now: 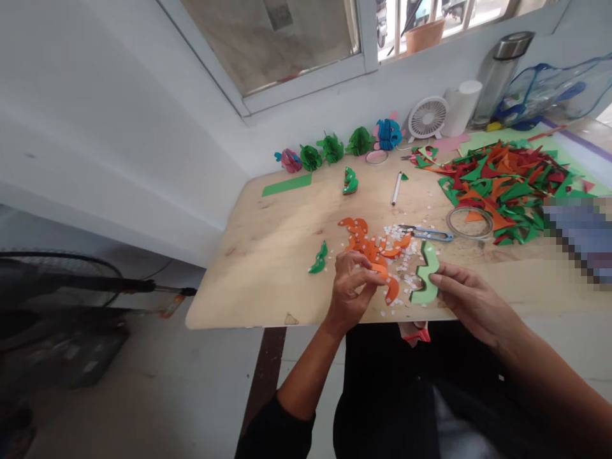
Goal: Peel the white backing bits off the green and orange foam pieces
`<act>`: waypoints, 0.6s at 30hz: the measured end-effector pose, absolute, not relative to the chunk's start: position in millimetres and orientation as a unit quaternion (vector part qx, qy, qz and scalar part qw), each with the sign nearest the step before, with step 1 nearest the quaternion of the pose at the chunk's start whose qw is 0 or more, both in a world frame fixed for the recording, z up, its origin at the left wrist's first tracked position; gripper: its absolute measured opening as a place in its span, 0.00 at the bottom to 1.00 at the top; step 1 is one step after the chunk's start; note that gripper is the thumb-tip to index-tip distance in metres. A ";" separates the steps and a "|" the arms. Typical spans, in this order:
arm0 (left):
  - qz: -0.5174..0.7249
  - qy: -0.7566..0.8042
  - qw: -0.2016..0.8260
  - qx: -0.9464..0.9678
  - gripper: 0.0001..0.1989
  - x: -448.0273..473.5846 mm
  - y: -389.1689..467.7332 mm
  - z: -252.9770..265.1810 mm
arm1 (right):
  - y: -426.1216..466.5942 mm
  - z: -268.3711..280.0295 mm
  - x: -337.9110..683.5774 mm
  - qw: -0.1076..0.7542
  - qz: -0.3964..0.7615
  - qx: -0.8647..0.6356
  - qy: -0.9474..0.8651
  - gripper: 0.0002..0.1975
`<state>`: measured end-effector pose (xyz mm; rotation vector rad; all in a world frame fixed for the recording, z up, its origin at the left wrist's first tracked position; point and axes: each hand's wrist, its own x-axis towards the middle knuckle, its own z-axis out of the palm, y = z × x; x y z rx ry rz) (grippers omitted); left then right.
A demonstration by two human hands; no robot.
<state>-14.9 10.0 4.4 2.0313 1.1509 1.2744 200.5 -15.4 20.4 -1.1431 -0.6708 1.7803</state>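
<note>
Between the thumb and fingers of my left hand (352, 290) is an orange paper cutout (392, 291) with a wavy shape. My right hand (471, 296) pinches a light green wavy paper cutout (430, 280) by its right edge, just above the table's front edge. Under and beyond my left hand lies a pile of orange paper cutouts (361, 242). Small white paper bits (406, 264) are scattered between the hands. A dark green wavy cutout (318, 257) lies to the left, and a stack of green cutouts (350, 181) sits farther back.
Blue-handled thread snips (428, 233) and a roll of clear tape (470, 222) lie beyond my right hand. A heap of coloured paper scraps (507, 182) covers the right side. A white pen (396, 189), folded paper figures (332, 148) and a small fan (428, 117) are toward the wall.
</note>
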 end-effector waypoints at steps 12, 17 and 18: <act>0.459 0.359 0.343 0.736 0.06 -1.2 18.1 11.8 | -22.5 30.0 188.9 0.400 0.718 -0.399 -0.407 0.09; 0.525 0.479 0.473 0.521 0.09 9.6 -4.1 3.6 | -24.2 25.3 188.7 0.414 0.668 -0.440 -0.434 0.12; 0.522 0.497 0.509 0.470 0.09 13.1 -8.7 3.0 | -24.5 25.3 188.6 0.413 0.658 -0.446 -0.446 0.12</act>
